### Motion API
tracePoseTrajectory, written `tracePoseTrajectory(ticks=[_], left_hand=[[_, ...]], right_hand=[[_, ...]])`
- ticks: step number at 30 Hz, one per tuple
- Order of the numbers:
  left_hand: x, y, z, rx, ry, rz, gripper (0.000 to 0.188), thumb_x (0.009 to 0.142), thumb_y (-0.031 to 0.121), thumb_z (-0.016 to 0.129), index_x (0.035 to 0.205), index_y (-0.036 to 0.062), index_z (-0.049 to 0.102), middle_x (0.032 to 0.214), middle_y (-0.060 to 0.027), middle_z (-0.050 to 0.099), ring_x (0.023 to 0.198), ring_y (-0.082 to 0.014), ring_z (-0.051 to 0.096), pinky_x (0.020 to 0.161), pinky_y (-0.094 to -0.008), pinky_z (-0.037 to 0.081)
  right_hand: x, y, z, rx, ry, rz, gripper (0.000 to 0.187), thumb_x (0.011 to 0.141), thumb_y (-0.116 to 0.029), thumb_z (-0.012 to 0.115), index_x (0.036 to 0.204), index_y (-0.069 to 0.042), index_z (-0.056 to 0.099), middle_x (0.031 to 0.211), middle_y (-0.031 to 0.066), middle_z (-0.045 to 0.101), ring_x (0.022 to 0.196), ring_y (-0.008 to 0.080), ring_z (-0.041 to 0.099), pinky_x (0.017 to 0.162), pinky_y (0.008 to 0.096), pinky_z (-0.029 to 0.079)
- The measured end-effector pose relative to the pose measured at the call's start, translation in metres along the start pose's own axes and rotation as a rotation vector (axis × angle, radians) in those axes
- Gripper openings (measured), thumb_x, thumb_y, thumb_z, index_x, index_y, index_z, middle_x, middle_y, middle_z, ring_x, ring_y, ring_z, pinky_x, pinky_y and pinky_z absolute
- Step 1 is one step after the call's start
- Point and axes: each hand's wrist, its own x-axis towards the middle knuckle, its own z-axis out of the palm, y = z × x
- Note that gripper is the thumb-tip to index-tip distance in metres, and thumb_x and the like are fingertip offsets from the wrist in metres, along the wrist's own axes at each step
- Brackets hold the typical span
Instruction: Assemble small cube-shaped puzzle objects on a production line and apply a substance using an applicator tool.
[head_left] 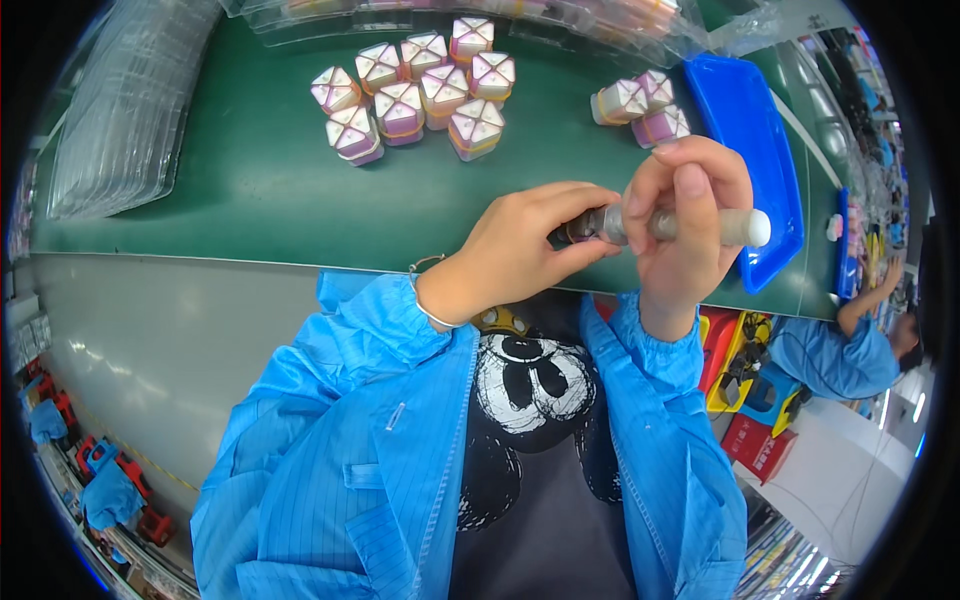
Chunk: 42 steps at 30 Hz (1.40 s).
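right fingers curl round a smooth, pale, blunt-ended cylinder

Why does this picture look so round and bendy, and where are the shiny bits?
In the head view, the wide fisheye lens makes black corners and tips the person at the right sideways; in the head view, white glare shines on the grey floor and pale streaks on the clear plastic trays; in the head view, the left hand and right hand look fairly clear.

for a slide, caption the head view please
Right hand grips a pale rod, left hand at its end, blue tray nearby.
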Motion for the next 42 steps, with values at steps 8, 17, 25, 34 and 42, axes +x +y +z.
tracePoseTrajectory(ticks=[8,17,25,34,42], left_hand=[[0.002,-0.001,-0.002,-0.019,-0.126,-0.097,0.042,0.078,0.023,0.076,0.112,0.0057,0.061,0.101,-0.0138,0.067,0.093,-0.0313,0.065,0.076,-0.0380,0.052],[-0.003,-0.013,-0.006,-0.419,-0.264,-0.360,0.074,0.094,0.059,0.049,0.141,0.0054,0.031,0.097,-0.0080,0.063,0.089,-0.0124,0.060,0.077,-0.0250,0.047],[0.003,-0.007,-0.010,-0.535,-0.228,-0.497,0.124,0.066,0.094,-0.001,0.144,0.0019,0.025,0.095,-0.0118,0.064,0.086,-0.0194,0.062,0.077,-0.0299,0.047],[0.004,-0.012,-0.004,-0.469,0.083,-0.302,0.094,0.086,0.079,0.010,0.135,0.0021,0.035,0.122,-0.0156,0.053,0.106,-0.0217,0.055,0.095,-0.0346,0.042],[0.034,0.006,0.003,-0.067,0.023,-0.069,0.032,0.095,0.016,0.054,0.124,0.0032,0.049,0.126,-0.0110,0.051,0.116,-0.0246,0.050,0.098,-0.0373,0.040]], right_hand=[[0.003,0.000,0.000,-0.017,0.038,0.048,0.017,0.096,-0.012,0.052,0.101,0.002,0.060,0.064,0.0063,0.055,0.043,0.0043,0.036,0.037,0.0205,0.026],[0.012,-0.056,-0.058,-0.281,0.203,0.254,0.030,0.097,-0.026,0.051,0.108,0.000,0.060,0.068,0.0023,0.055,0.042,0.0026,0.038,0.035,0.0193,0.024],[-0.003,-0.011,-0.016,-0.496,-0.168,0.751,0.024,0.090,-0.026,0.068,0.100,-0.004,0.066,0.073,-0.0027,0.059,0.062,0.0036,0.050,0.054,0.0213,0.039],[-0.024,-0.039,-0.058,-0.445,-0.064,0.715,0.027,0.083,-0.005,0.071,0.109,-0.003,0.063,0.092,0.0025,0.065,0.056,-0.0026,0.045,0.052,0.0154,0.035],[-0.038,-0.026,-0.087,-0.885,-0.264,0.298,0.037,0.075,0.011,0.059,0.106,-0.007,0.066,0.125,0.0130,0.056,0.098,0.0223,0.058,0.084,0.0311,0.046]])
